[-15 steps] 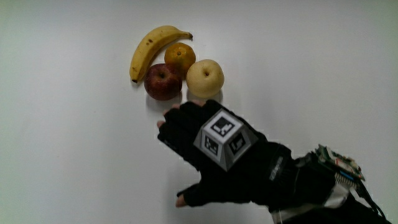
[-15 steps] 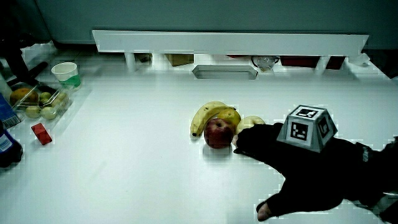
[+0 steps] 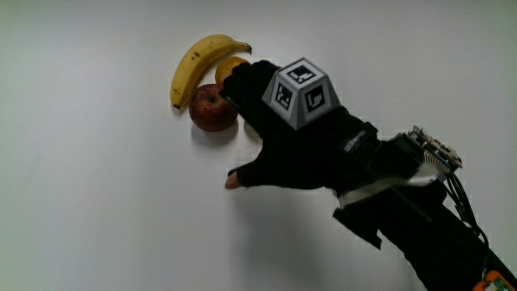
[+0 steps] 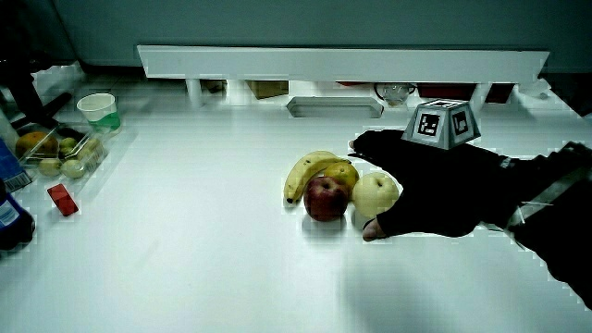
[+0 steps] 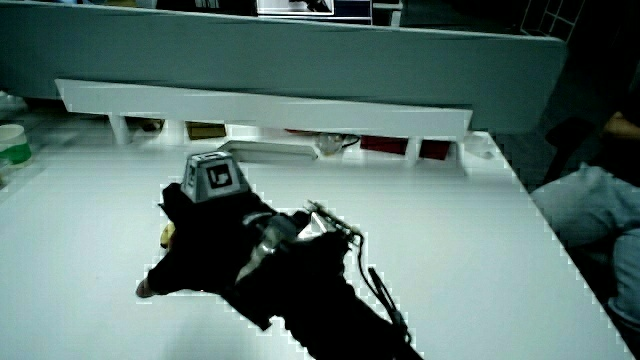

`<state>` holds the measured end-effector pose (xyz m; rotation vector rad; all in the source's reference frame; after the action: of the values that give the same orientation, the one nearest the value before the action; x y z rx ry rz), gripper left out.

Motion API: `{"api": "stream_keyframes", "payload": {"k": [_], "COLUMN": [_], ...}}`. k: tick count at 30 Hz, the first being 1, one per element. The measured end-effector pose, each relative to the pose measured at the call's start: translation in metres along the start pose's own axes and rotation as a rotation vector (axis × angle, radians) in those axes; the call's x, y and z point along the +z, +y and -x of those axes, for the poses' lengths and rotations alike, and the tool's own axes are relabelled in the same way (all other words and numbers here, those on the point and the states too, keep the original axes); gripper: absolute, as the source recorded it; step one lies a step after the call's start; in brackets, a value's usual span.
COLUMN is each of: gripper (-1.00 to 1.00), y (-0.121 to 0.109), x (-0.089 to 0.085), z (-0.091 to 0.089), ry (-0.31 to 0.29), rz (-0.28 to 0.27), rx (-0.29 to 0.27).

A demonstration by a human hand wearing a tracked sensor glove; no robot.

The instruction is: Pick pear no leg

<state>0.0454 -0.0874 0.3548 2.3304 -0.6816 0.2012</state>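
Observation:
The pale yellow pear [image 4: 375,194] rests on the white table, touching a red apple [image 4: 322,199] with a banana [image 4: 310,169] and an orange close by. In the main view the hand [image 3: 291,137] covers the pear completely; only the apple [image 3: 212,111], the banana [image 3: 194,61] and a sliver of the orange [image 3: 229,65] show. The fingers reach out over the pear toward the orange, spread and holding nothing. The thumb [image 3: 234,179] sticks out on the table, nearer to the person than the apple. In a side view the hand [image 5: 215,240] hides the fruit.
At the table's edge stand a clear box of small fruit [image 4: 55,148], a white cup [image 4: 97,109], a red block [image 4: 61,198] and a dark bottle [image 4: 9,217]. A low white partition [image 4: 342,63] runs along the table's end.
The hand has moved away from the person, from just short of the pear to over it, so the pear is now covered in the main view. The fruit has not moved.

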Motion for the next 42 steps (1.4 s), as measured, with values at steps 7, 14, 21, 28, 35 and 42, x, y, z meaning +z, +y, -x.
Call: {"api": "stream_keyframes", "payload": {"k": [7,14,21,28,35,42], "gripper": [0.00,0.00,0.00,0.00,0.00,0.05], "y": [0.017,0.033,0.047,0.059,0.061,0.060], "x": [-0.002,-0.015,-0.029,-0.045,-0.049,-0.050], "z": [-0.025,-0.046,-0.062,-0.076,-0.078,-0.077], "ry": [0.043,0.100,0.147,0.189,0.197,0.184], "rz": [0.025,0.063,0.085,0.124,0.130,0.102], "rx": [-0.060,-0.110,-0.156,-0.193,-0.203,-0.212]}}
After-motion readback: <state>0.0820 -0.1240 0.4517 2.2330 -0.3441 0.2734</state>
